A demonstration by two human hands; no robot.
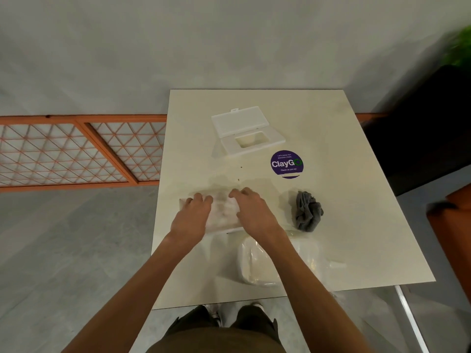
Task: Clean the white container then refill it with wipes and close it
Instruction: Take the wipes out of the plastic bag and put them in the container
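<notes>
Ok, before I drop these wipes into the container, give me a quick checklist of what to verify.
1. Left hand and right hand both grip the wipes: ok.
2. Container open, close in front of the person: ok.
3. Container inside clean and dry: cannot tell, it is blurred.
4. Lid set apart on the far side, flap open: ok.
5. Grey cloth out of the way, right of the hands: ok.
</notes>
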